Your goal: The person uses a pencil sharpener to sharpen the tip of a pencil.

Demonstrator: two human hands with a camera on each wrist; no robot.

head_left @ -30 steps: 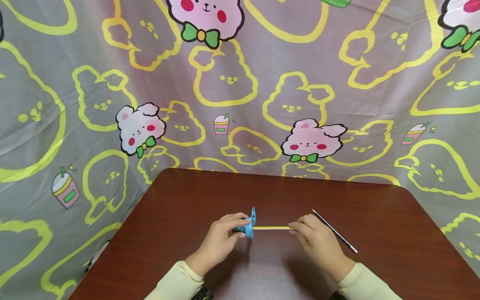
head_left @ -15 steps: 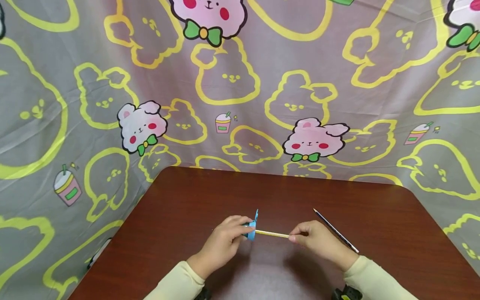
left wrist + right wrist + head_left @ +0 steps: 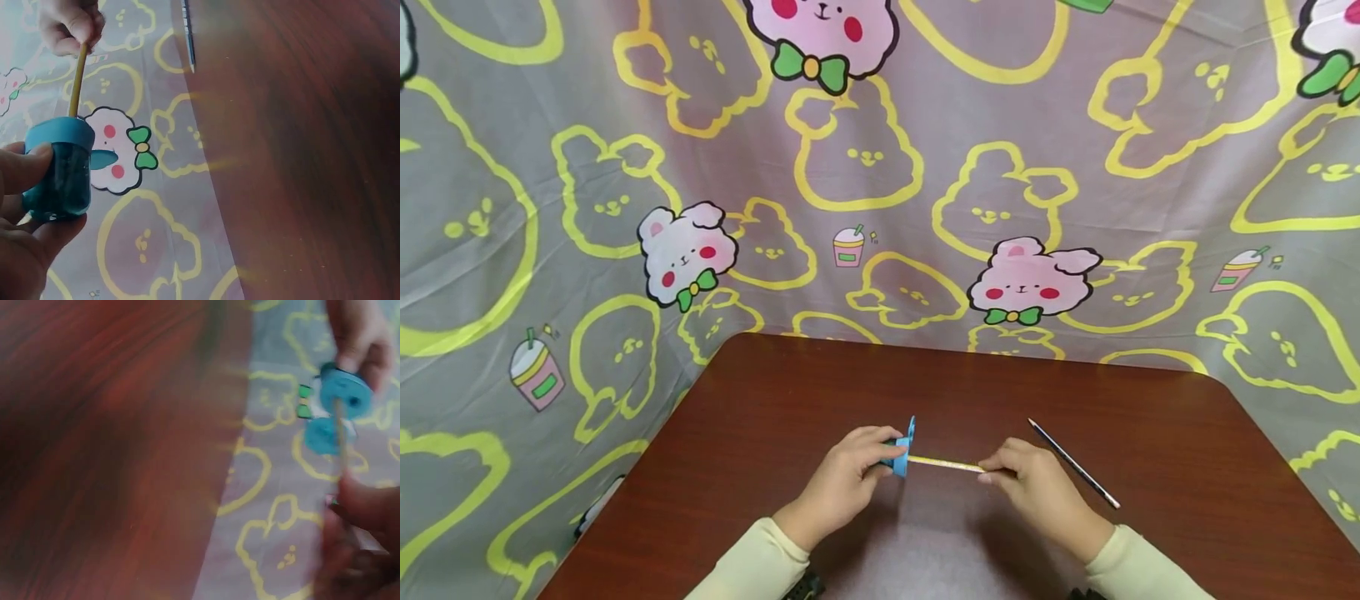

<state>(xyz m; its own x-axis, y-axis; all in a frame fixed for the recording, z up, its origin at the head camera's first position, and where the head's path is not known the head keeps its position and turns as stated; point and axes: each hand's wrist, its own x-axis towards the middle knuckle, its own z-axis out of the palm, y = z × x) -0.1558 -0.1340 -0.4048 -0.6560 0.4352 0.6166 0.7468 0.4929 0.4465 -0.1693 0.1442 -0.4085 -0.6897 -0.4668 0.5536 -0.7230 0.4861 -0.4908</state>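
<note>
My left hand [image 3: 842, 475] grips a small pencil sharpener [image 3: 59, 178] with a see-through teal container and a light blue top. The sharpener's round blue flap [image 3: 322, 435] hangs open beside the top. A yellow pencil [image 3: 946, 463] has one end in a hole of the sharpener's top. At its other end, the fingers and thumb of my right hand [image 3: 1037, 487] pinch the pencil. Both hands are held over the table, pencil nearly level between them. The pencil's end inside the sharpener is hidden. In the right wrist view, my right hand is blurred.
A dark pencil [image 3: 1073, 463] with a white end lies slantwise on the brown table [image 3: 820, 383], just beyond my right hand. A patterned cloth [image 3: 895, 192] hangs behind the table and along its sides.
My right hand has rolled on the pencil and partly back, its fingers shifting along the way. The pencil's right end has dipped, then risen slightly. My left hand keeps holding the sharpener.
</note>
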